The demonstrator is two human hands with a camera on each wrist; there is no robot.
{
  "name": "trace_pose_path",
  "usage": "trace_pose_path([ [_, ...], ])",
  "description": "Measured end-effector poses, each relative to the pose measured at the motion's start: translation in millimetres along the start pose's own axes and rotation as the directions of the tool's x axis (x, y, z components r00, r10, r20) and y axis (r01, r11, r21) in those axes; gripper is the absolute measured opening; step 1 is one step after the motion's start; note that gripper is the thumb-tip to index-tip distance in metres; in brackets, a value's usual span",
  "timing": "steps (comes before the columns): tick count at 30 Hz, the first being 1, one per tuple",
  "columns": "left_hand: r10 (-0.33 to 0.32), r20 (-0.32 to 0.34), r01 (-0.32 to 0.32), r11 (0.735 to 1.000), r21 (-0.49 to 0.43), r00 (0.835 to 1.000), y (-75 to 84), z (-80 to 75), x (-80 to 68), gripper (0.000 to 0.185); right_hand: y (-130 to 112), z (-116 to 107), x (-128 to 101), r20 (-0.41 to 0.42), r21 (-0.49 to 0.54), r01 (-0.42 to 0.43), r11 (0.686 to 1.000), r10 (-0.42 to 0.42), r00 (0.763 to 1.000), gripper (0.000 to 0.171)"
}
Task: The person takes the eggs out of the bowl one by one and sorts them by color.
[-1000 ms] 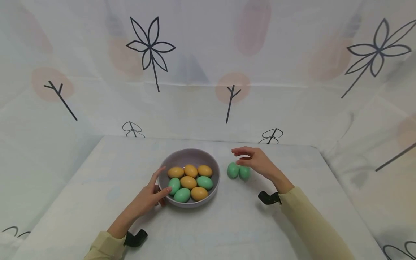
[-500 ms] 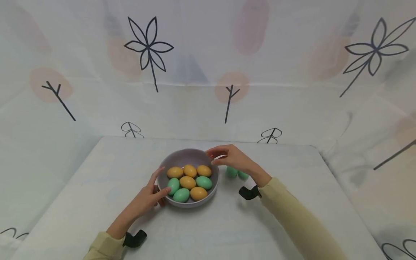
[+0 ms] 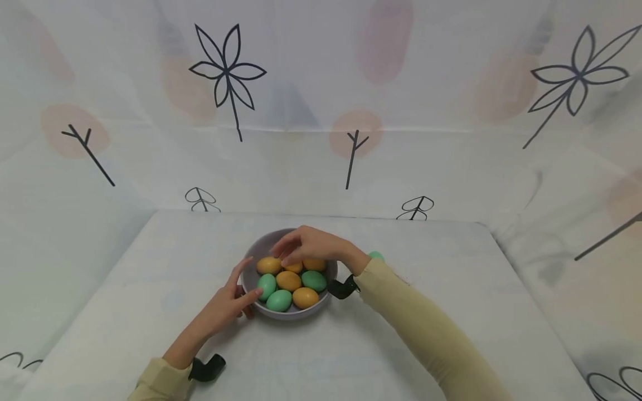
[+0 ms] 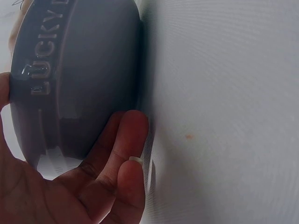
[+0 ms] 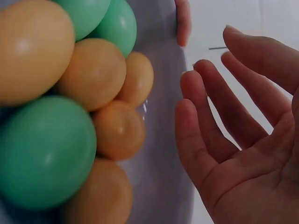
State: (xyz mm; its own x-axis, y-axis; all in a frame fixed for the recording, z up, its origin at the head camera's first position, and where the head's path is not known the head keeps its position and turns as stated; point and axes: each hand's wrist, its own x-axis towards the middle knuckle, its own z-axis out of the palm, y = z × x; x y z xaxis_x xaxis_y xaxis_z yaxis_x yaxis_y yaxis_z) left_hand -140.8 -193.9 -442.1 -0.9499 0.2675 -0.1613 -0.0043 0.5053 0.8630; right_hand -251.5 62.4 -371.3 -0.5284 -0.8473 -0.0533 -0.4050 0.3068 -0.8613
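I have the left hand (image 3: 232, 303) steadying the grey bowl (image 3: 261, 250) at its near-left rim, fingers straight. The right hand (image 3: 308, 245) hovers spread over the far orange eggs (image 3: 288, 280), holding nothing. Risk: a hasty grasp could roll the packed eggs; a green egg (image 3: 375, 255) on the worktop (image 3: 351, 356) may get nudged by my sleeve.
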Motion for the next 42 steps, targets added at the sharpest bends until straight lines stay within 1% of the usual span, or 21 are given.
trace_pose_path([
  [5, -0.012, 0.002, 0.012, 1.0, 0.01, 1.0, -0.6, -1.2, 0.0, 0.077, -5, 10, 21, 0.058, 0.016, -0.031, 0.999, 0.03, 0.998, 0.037],
  [8, -0.015, -0.005, 0.015, 1.0, 0.012, 1.0, -2.7, -1.2, -0.1, 0.076, -5, 16, 31, 0.09, 0.046, -0.047, 0.998, 0.043, 0.995, 0.035],
  [11, -0.015, -0.009, 0.015, 1.0, 0.008, 1.0, -4.9, 0.0, 0.0, 0.075, -3, 21, 38, 0.129, 0.08, -0.072, 0.994, 0.062, 0.99, 0.035],
  [14, -0.017, -0.007, 0.017, 1.0, -0.002, 1.0, -6.3, 1.4, -0.3, 0.075, 1, 26, 40, 0.148, 0.075, -0.114, 0.991, 0.102, 0.984, 0.036],
  [18, -0.016, -0.008, 0.015, 1.0, -0.012, 1.0, -6.3, 1.6, -1.5, 0.075, 4, 30, 42, 0.156, 0.021, -0.139, 0.99, 0.134, 0.979, 0.036],
  [21, -0.007, -0.011, 0.007, 1.0, -0.012, 1.0, -5.6, 0.6, -2.3, 0.074, 5, 32, 44, 0.193, -0.078, -0.119, 0.99, 0.132, 0.972, 0.038],
  [24, -0.001, -0.01, 0.001, 1.0, -0.014, 1.0, -4.9, 0.0, -2.1, 0.074, 5, 35, 45, 0.215, -0.178, -0.105, 0.978, 0.143, 0.966, 0.042],
  [26, -0.001, -0.007, 0.001, 1.0, -0.015, 1.0, -4.3, 0.3, -1.4, 0.074, 6, 37, 46, 0.217, -0.22, -0.103, 0.97, 0.152, 0.964, 0.043],
  [33, -0.017, -0.008, 0.017, 1.0, 0.003, 1.0, -3.9, 2.4, 0.8, 0.075, 9, 41, 48, 0.201, -0.255, -0.11, 0.961, 0.164, 0.966, 0.04],
  [38, -0.017, -0.011, 0.017, 1.0, 0.015, 1.0, -2.7, 2.2, 1.5, 0.075, 9, 41, 48, 0.179, -0.257, -0.107, 0.96, 0.156, 0.971, 0.038],
  [42, -0.013, -0.007, 0.013, 1.0, 0.016, 1.0, -2.2, 2.1, 1.2, 0.075, 8, 38, 46, 0.158, -0.237, -0.102, 0.966, 0.142, 0.977, 0.037],
])
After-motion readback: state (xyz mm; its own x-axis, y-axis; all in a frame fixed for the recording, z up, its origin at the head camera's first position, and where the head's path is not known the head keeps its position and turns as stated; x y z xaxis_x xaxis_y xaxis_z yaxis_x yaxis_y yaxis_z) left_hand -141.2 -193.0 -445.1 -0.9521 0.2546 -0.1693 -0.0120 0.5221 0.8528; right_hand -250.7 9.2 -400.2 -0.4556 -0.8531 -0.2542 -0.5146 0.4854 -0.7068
